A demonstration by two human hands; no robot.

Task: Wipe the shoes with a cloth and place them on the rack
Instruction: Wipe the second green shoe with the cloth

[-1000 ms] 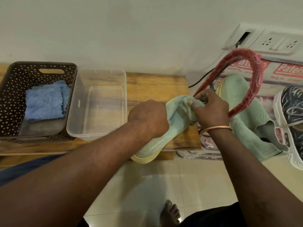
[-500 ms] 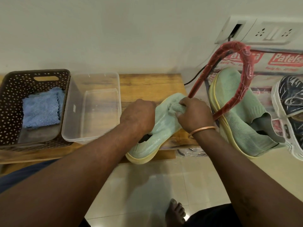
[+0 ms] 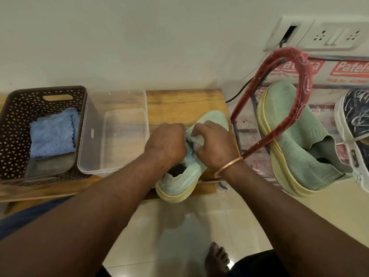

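Observation:
A mint-green knit shoe (image 3: 180, 176) with a yellow sole lies on the wooden bench (image 3: 185, 100), its heel hanging over the front edge. My left hand (image 3: 165, 144) grips the shoe's middle from above. My right hand (image 3: 216, 145) holds a bunched pale cloth (image 3: 194, 139) pressed on the shoe's upper, right beside my left hand. The matching green shoe (image 3: 295, 140) leans toe-up on the shoe rack (image 3: 299, 76), whose red frame is wrapped in plastic. A dark patterned shoe (image 3: 355, 116) sits to its right.
A brown perforated basket (image 3: 14, 124) at the left holds a folded blue cloth (image 3: 53, 133). A clear plastic tub (image 3: 113, 132) stands beside it. A wall socket (image 3: 319, 35) and black cable (image 3: 239, 92) are behind the rack. My bare foot (image 3: 216, 258) rests on the tiled floor.
My right hand has drawn the cloth from the shoe's toe back to its middle, close to my left hand. The left hand keeps its hold on the shoe.

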